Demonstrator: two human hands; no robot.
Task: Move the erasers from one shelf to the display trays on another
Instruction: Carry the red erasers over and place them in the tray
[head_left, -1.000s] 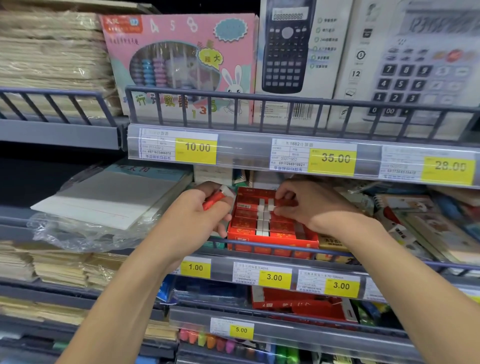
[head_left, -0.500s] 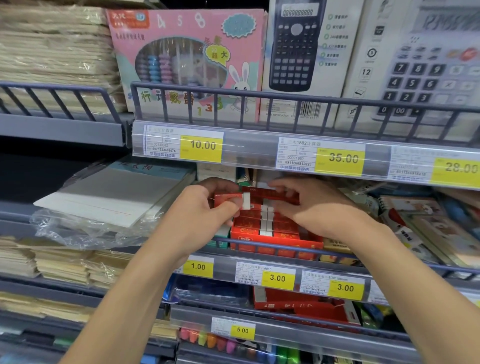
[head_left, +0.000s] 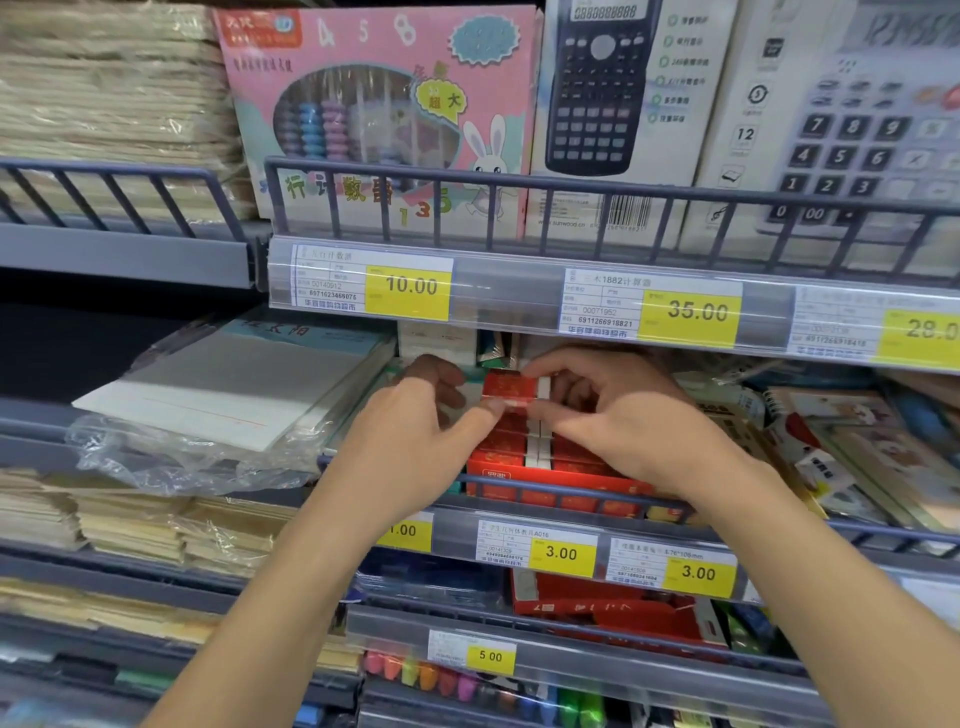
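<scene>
A red display tray (head_left: 550, 475) full of red-sleeved white erasers stands on the middle shelf behind a grey rail. One red eraser (head_left: 511, 391) with a white end is held just above the tray's back row. My left hand (head_left: 415, 441) pinches its left end with thumb and fingers. My right hand (head_left: 623, 410) pinches its right end from the other side. The hands cover most of the tray's top, so only a strip of white eraser ends (head_left: 537, 441) shows between them.
The shelf above, with price tags (head_left: 410, 286), hangs low over the hands. A plastic-wrapped stack of paper pads (head_left: 239, 389) lies to the left, notebooks (head_left: 852, 447) to the right. Another red box (head_left: 613, 608) sits on the shelf below, markers (head_left: 457, 680) under it.
My left hand brought the red eraser rightward from beside the tray to over its back row. My right hand moved up to grip the eraser's other end.
</scene>
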